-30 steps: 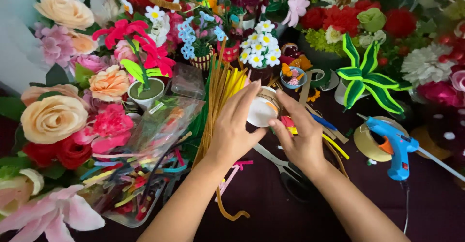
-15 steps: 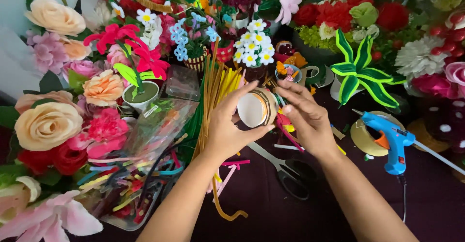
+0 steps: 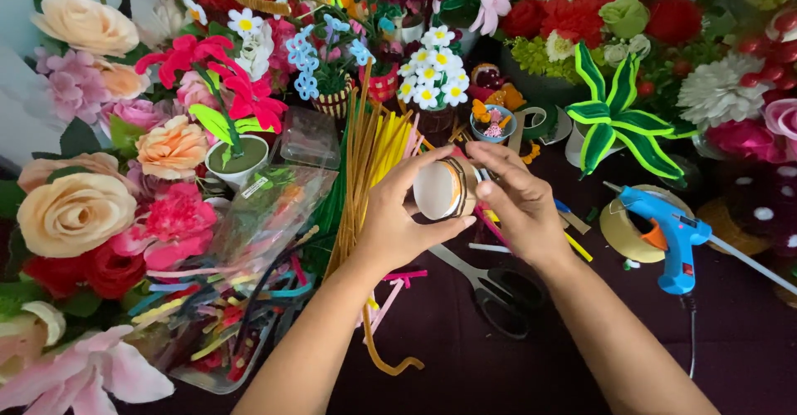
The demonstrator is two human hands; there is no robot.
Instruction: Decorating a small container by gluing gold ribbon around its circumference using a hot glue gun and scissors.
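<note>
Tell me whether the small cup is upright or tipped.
Tipped. The cup lies sideways between the left hand and right hand, its open mouth facing the camera.

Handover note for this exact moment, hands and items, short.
Left hand: grips a small white paper cup held on its side, open end toward the camera.
Right hand: fingertips on the cup's brown band.
Nearby: scissors on the dark table below the hands, blue glue gun beside a tape roll to the right, yellow pipe cleaners to the left.
Done: band partly on the cup. Left: cannot tell.
</note>
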